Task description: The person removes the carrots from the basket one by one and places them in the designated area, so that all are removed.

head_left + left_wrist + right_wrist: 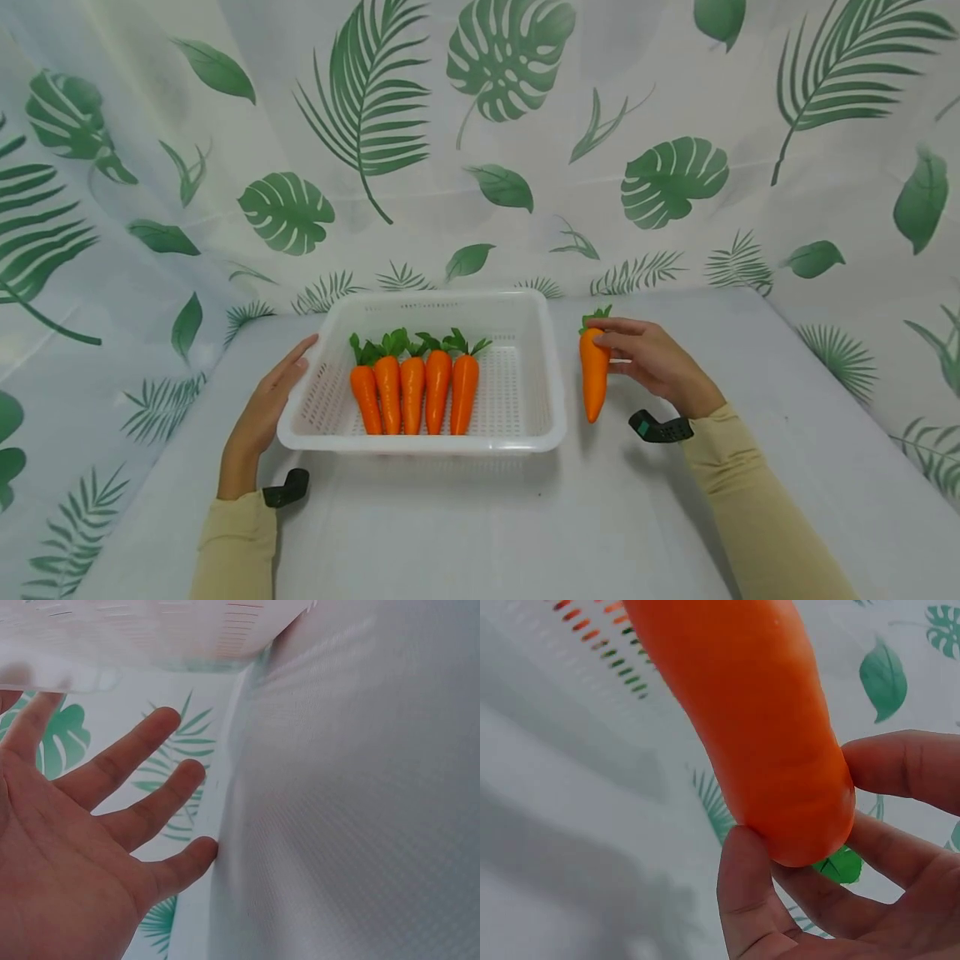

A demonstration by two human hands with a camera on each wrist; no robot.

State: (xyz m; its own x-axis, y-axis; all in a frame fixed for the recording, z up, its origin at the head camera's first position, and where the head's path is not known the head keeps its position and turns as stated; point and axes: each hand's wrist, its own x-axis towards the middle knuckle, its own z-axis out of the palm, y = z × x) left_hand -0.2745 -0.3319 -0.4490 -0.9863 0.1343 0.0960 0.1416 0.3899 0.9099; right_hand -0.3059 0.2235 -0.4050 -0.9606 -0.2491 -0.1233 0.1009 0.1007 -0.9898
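Observation:
My right hand (pixel 658 364) pinches an orange carrot (pixel 594 382) with a green leafy top, near its leafy end. The carrot hangs tip toward me, just right of the white plastic basket (pixel 423 444). In the right wrist view, thumb and fingertips press on the thick end of the carrot (pixel 757 735), with a bit of green leaf (pixel 841 865) showing behind. Several carrots (pixel 412 396) lie side by side in the basket, leaves away from me. My left hand (pixel 258 412) is at the basket's left rim, its fingers spread and extended in the left wrist view.
The basket with slotted walls stands on a white-covered table (pixel 465 533). Behind and along the sides hangs a white curtain (pixel 555 200) printed with green leaves. A black wrist device (pixel 287 489) sits on the left wrist, another black device (pixel 660 427) on the right.

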